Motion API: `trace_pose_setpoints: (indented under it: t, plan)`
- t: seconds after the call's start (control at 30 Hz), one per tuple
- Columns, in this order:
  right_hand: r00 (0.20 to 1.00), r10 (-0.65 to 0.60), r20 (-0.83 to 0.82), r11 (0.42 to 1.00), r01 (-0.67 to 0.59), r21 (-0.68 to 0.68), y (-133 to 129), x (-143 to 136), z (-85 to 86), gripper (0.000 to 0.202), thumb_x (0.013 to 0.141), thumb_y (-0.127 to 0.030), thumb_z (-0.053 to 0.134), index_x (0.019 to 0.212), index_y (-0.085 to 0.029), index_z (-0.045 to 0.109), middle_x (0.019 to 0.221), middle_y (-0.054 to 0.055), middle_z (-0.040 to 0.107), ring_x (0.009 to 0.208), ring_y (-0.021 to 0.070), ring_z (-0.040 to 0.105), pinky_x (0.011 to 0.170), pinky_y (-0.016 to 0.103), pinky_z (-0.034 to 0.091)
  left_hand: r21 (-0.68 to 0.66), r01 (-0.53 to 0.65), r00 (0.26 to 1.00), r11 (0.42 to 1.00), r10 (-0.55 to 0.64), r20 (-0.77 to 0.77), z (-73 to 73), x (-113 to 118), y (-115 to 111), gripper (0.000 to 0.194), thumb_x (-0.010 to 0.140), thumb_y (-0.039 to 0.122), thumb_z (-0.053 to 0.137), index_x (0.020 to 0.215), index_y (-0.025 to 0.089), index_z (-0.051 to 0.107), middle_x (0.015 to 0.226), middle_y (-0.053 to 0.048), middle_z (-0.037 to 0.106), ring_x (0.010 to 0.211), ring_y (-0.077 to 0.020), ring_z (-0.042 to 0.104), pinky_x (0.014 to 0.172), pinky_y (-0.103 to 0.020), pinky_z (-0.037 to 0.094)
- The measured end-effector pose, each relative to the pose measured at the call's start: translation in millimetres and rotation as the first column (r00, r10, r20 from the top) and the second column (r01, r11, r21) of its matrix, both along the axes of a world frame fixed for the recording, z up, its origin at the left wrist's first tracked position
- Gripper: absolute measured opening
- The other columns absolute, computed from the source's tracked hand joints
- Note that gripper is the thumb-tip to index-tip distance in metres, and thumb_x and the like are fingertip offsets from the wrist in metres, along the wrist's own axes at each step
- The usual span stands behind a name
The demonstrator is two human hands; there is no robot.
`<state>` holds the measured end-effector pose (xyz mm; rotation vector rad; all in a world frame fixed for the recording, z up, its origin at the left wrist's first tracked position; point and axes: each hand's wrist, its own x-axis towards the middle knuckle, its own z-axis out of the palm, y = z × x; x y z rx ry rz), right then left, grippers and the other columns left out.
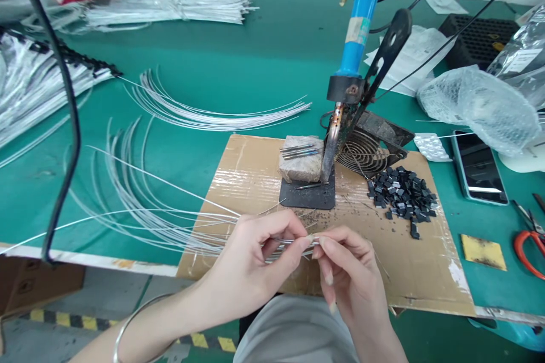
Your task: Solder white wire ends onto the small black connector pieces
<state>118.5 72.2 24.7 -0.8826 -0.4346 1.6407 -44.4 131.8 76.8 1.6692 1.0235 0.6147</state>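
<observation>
My left hand (266, 258) is closed in a pinch on a thin white wire, above the cardboard. The fingertips of my right hand (351, 261) meet it and pinch at the wire's end; exactly what sits between them is too small to make out. Under and left of my hands lies a loose bunch of white wires (140, 210), fanning out over the green mat. Beyond my fingers a blue-handled soldering iron (366, 11) points down in a black holder, its tip by a stained block (300, 159) with several thin metal pieces on top.
Small black parts (402, 195) are heaped at the cardboard's (238, 170) right, beside a dark fan (370, 142). A phone (479, 167), a yellow sponge (483, 251) and orange-handled scissors (530, 244) lie farther right. More wires (221, 116) lie behind; a black cable (63, 85) hangs at left.
</observation>
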Motion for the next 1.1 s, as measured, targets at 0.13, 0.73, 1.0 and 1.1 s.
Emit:
trace_pose_setpoints:
  t: [0.13,0.73,1.0,1.1]
  plan:
    - [1.000,0.010,0.005,1.000,-0.010,-0.009,-0.2,0.2,0.0,0.017,0.089,-0.038,0.081,0.084,-0.022,0.083,0.063,-0.002,0.071,0.035,0.0051,0.053,0.032,0.011,0.048,0.023,-0.006,1.000,1.000,0.006,0.006,-0.5,0.5,0.3,0.022,0.098,0.020,0.059,0.078,0.018,0.066,0.061,0.006,0.056,0.053,-0.0074,0.038,0.046,-0.020,0.028]
    - [0.992,0.021,-0.124,1.000,-0.023,-0.011,-1.3,-3.4,-1.5,0.016,0.094,-0.034,0.078,0.085,-0.021,0.082,0.061,-0.004,0.066,0.039,0.0028,0.052,0.036,0.008,0.050,0.060,-0.026,1.000,0.998,0.026,0.001,-4.2,1.4,-1.7,0.021,0.097,0.017,0.059,0.077,0.017,0.066,0.061,0.005,0.057,0.052,-0.0063,0.038,0.047,-0.019,0.029]
    - [0.994,-0.005,-0.109,1.000,0.005,-0.007,-0.5,-4.7,-2.8,0.013,0.092,-0.034,0.080,0.089,-0.021,0.083,0.072,-0.002,0.073,0.042,0.0032,0.054,0.034,0.009,0.051,-0.111,-0.059,0.994,0.992,0.068,0.081,-8.6,2.9,-1.5,0.022,0.097,0.027,0.060,0.079,0.016,0.066,0.064,0.000,0.062,0.058,-0.0108,0.049,0.052,-0.021,0.038]
    - [0.994,-0.011,-0.112,1.000,0.011,-0.007,-0.7,-5.0,-2.3,0.013,0.092,-0.034,0.080,0.089,-0.021,0.083,0.072,-0.002,0.074,0.041,0.0027,0.054,0.034,0.009,0.050,-0.093,-0.059,0.994,0.994,0.066,0.082,-10.3,2.7,-3.2,0.022,0.098,0.026,0.060,0.079,0.016,0.066,0.064,0.000,0.063,0.058,-0.0108,0.049,0.052,-0.021,0.038]
